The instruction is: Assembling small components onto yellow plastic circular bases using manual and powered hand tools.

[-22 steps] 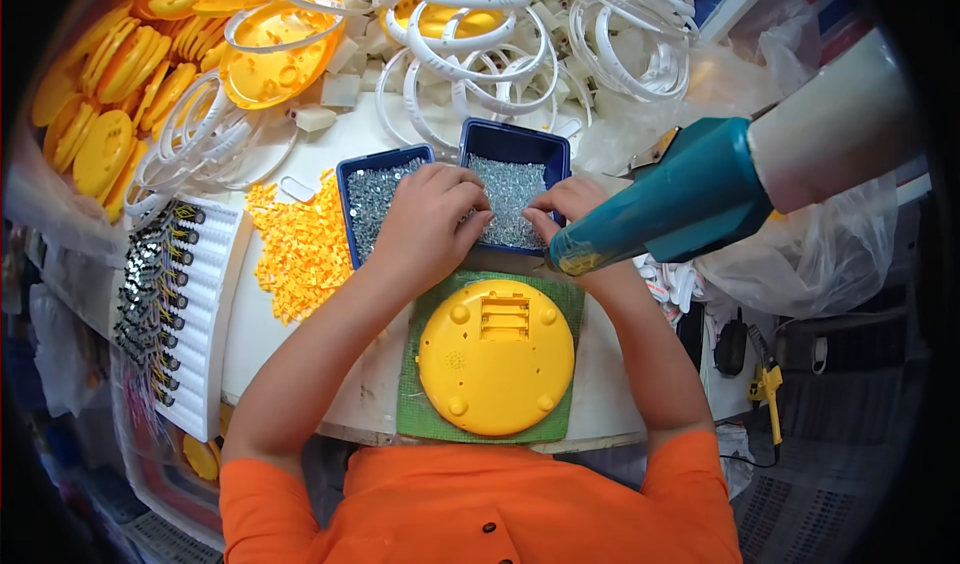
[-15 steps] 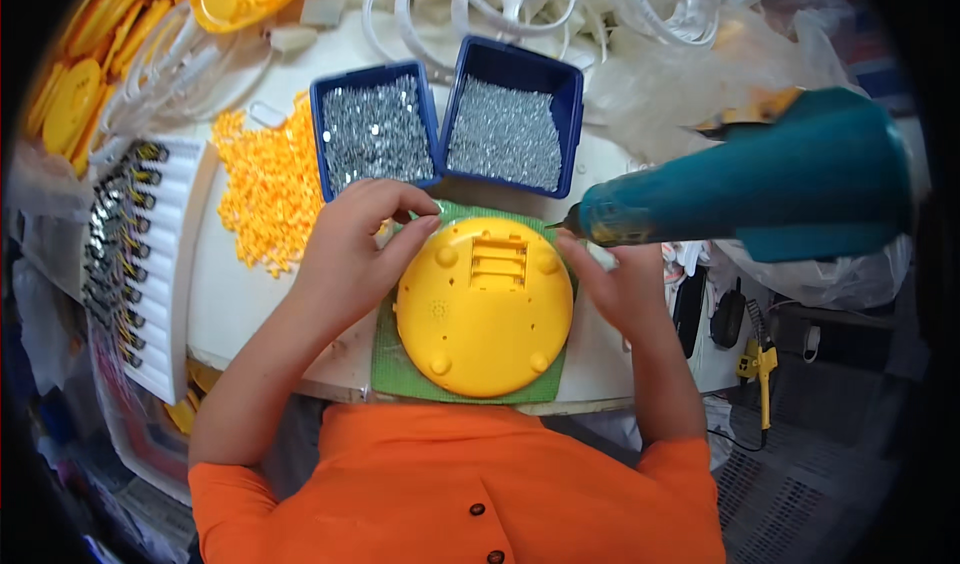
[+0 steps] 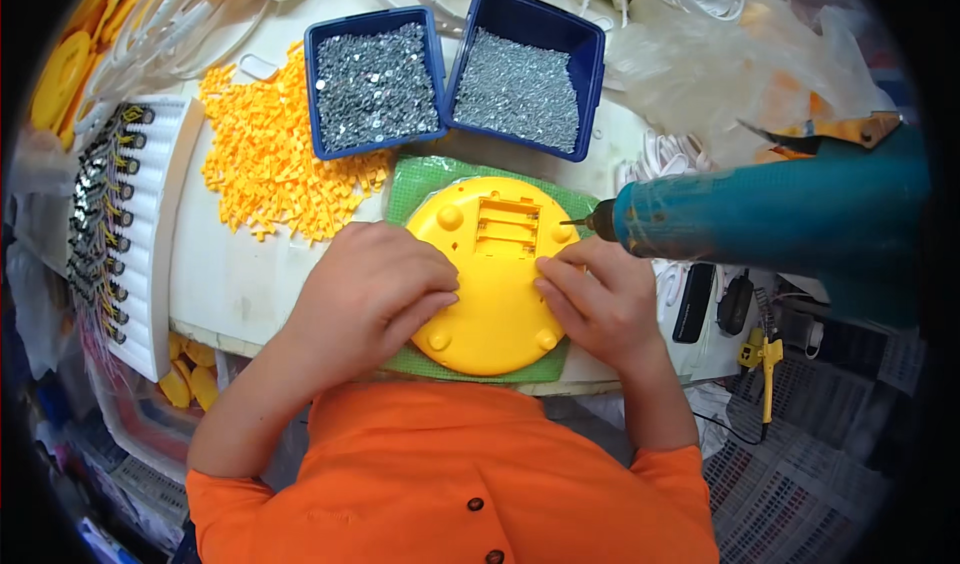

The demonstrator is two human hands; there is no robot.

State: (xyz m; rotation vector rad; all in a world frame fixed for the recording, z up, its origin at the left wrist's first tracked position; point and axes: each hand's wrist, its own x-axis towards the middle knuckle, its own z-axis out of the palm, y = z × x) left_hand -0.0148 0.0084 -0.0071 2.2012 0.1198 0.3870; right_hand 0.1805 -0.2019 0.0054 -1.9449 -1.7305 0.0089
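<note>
A round yellow plastic casing (image 3: 490, 314) lies on a green mat (image 3: 412, 186), its open battery compartment (image 3: 507, 229) at the far side. My left hand (image 3: 375, 289) rests over the casing's left part with fingers curled and tips pressed together. At the right part, my right hand (image 3: 605, 299) has thumb and fingers bent in a pinch close to the surface. Anything between either hand's fingertips is hidden. Just above the right hand is a teal electric screwdriver (image 3: 740, 212), its thin bit pointing left; no fingers show wrapped round its body.
Beyond the mat stand a blue bin of silvery small parts (image 3: 375, 89) and a blue bin of screws (image 3: 520, 89). Small yellow plastic pieces (image 3: 265, 169) are heaped at left, beside a white ribbed tray (image 3: 160, 254) with wired components. Clear plastic bags (image 3: 720, 84) lie at far right.
Both hands have come nearer, from the casing's far edge to its middle sides, with fingers drawn in. The screwdriver appears farther right, its bit now showing. The view has shifted, so the bins sit higher.
</note>
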